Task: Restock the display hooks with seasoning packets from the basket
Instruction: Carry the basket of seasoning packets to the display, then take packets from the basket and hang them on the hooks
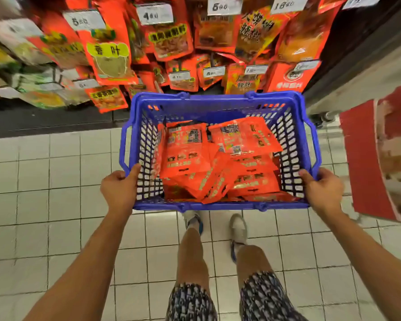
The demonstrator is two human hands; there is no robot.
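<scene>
Basket: blue perforated plastic shopping basket (218, 105) held level between both hands above the floor; its far rim lies well beyond the fingers, close under the hanging display; both blue carry handles are folded down along the outer sides
Left hand: left hand (119, 187) grips the near left corner of the basket; thumb lies along the top of the rim pointing away from the body; the other fingers curl under the outside wall and are hidden
Right hand: right hand (322, 189) grips the near right corner of the basket; thumb over the rim; fingers wrapped round the outside edge, clamped on the plastic
Packets in basket: loose pile of flat orange-red foil seasoning packets (213, 163) fills the basket floor between the two thumbs; they overlap at mixed angles, some back side up with white barcode panels showing; none touches either hand
Display: rows of orange-red hanging seasoning packets (171, 40) on the rack past the basket, well beyond the fingertips; white handwritten price tags (154, 14) sit above the rows; the hooks themselves are hidden behind the packets
Left of display: paler green and yellow packets (33, 93), blurred
Floor: white square-tiled floor (44, 170) beneath the arms
Person: bare legs, patterned shorts (190, 302) and pale sneakers (238, 228) below the basket's near rim
Right edge: red and white panel (368, 163), blurred, beside the right hand
</scene>
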